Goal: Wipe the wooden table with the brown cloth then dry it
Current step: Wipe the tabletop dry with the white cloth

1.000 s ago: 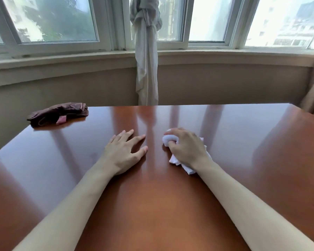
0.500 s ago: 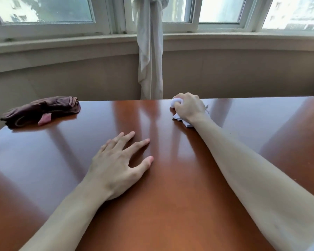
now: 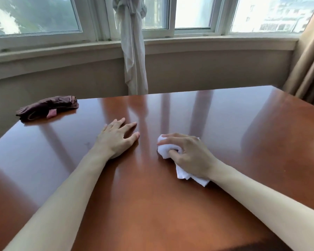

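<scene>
Right hand (image 3: 190,156) grips a white cloth (image 3: 168,148) mid-table (image 3: 243,133); left hand (image 3: 116,138) lies flat, fingers spread; brown cloth (image 3: 47,107), seemingly bunched, sits at the far left corner

No text, brand, number or sign can be read anywhere. The small pink tag (image 3: 51,113) on the brown cloth (image 3: 47,107), left of the frame, shows no legible print.
</scene>
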The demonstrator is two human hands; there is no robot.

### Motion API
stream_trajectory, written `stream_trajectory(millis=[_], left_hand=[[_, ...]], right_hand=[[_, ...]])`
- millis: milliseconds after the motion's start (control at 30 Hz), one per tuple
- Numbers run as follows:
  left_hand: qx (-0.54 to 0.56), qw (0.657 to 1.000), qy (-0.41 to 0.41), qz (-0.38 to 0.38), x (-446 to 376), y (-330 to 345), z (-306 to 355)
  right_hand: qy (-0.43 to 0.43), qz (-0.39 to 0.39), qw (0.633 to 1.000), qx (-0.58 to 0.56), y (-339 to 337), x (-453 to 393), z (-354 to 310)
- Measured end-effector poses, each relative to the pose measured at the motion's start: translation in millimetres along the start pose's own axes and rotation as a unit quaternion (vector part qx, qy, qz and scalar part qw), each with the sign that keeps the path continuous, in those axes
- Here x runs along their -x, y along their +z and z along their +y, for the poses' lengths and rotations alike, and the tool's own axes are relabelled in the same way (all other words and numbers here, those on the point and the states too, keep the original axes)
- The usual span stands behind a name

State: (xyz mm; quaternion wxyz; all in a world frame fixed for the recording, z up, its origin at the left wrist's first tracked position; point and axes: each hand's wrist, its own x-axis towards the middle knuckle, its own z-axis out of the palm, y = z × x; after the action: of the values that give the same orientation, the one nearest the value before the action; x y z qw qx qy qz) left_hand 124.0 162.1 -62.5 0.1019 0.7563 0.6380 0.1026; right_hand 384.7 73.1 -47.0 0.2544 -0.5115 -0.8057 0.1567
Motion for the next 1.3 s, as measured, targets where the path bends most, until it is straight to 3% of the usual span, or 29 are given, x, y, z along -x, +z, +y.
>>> stream_trajectory(millis=[233, 467, 600, 767, 1000, 1133, 1300], left_hand=[[-0.002, 1.000, 0.011, 0.029, 3, 1, -2], [-0.007, 0.999, 0.014, 0.041, -2, 4, -7], [0.014, 0.999, 0.004, 0.033, -2, 1, -6], [0.021, 0.999, 0.002, 0.027, -5, 1, -6], [0.114, 0.991, -0.029, 0.055, -2, -8, -10], [-0.021, 0.994, -0.082, 0.067, 10, -21, -24], [-0.071, 0.989, -0.124, 0.029, 33, -21, -64]], right_hand=[[0.124, 0.086, 0.988, 0.029, -1, -172, 81], [0.169, 0.094, 0.979, 0.057, 8, -301, 133], [0.149, 0.071, 0.984, 0.065, 11, -284, 124], [0.081, 0.021, 0.995, 0.059, 18, -175, 62], [-0.132, -0.076, 0.988, -0.023, 37, -13, -61], [-0.112, -0.068, 0.991, -0.028, 43, -46, -58], [-0.001, 0.000, 1.000, 0.001, 61, -166, -10]])
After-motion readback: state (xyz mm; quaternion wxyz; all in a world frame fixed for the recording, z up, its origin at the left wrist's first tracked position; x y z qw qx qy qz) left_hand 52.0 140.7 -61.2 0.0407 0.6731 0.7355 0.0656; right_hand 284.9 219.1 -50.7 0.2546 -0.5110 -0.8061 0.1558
